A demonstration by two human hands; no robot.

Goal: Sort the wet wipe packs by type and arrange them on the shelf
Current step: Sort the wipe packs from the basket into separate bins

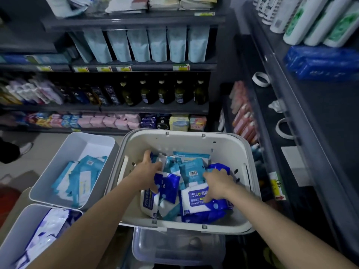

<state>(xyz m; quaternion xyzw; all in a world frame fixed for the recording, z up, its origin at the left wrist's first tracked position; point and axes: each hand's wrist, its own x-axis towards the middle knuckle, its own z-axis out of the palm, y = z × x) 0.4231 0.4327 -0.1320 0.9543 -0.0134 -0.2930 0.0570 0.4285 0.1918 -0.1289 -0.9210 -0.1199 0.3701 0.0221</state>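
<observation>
A white basket (229, 146) in front of me holds a jumble of wet wipe packs: light blue packs (191, 168) and dark blue alcohol wipe packs (196, 199). Both my hands are down in it. My left hand (148, 169) lies on the packs at the basket's left, fingers spread, thumb over a dark blue pack (169, 183). My right hand (217, 183) presses on the packs at the right, its fingers curled among them; what it grips is hidden.
Two white bins stand on the left: the upper bin (58, 167) holds light blue packs, the lower bin (11, 230) holds dark blue and white packs. Stocked shelves stand ahead. A dark shelf (318, 121) on the right carries tape rolls, bottles and a blue package. A clear tub (178, 247) sits under the basket.
</observation>
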